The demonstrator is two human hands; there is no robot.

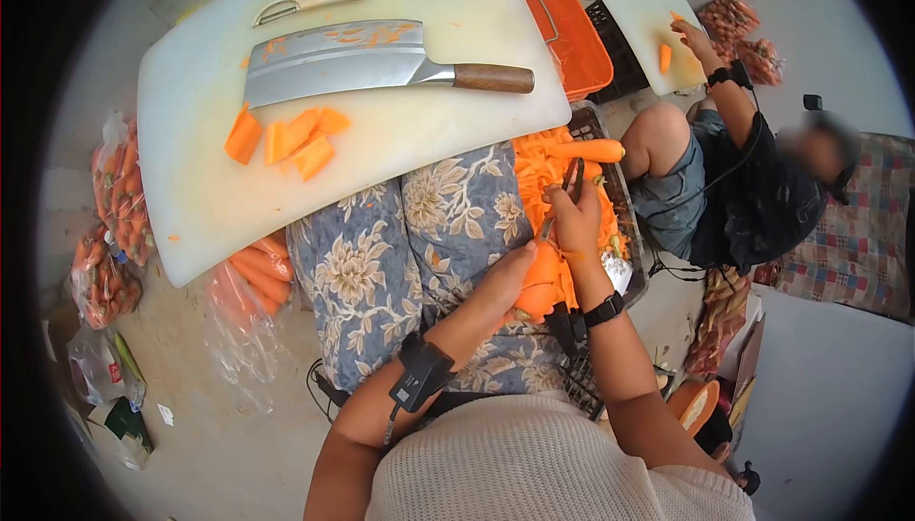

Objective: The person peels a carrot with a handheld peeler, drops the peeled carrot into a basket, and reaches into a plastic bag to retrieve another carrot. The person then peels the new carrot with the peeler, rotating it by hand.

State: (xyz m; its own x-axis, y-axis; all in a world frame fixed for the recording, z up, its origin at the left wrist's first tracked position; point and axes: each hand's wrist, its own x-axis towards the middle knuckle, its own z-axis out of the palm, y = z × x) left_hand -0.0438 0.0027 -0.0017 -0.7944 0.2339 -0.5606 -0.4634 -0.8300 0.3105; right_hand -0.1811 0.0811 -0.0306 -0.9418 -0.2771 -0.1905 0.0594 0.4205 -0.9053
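Observation:
My left hand (513, 278) is closed around a thick orange carrot (539, 285), held over my lap beside a dark crate (637, 275). Just above it, my right hand (579, 221) grips a dark-handled peeler (572, 174), its metal end close to the carrot. Part of the carrot is hidden by my hands. Orange peelings (530, 164) are heaped in the crate, and a whole carrot (589, 150) lies on top of them. On the white cutting board (410, 144) rest a cleaver (338, 63), a pale-handled peeler (315, 4) and several cut carrot pieces (303, 135).
An orange bin (583, 44) stands beyond the crate. Bags of carrots (122, 187) sit at the left, with an open plastic bag of carrots (257, 278) below the board. Another person (762, 187) sits at the right, one hand over a second cutting board (639, 16).

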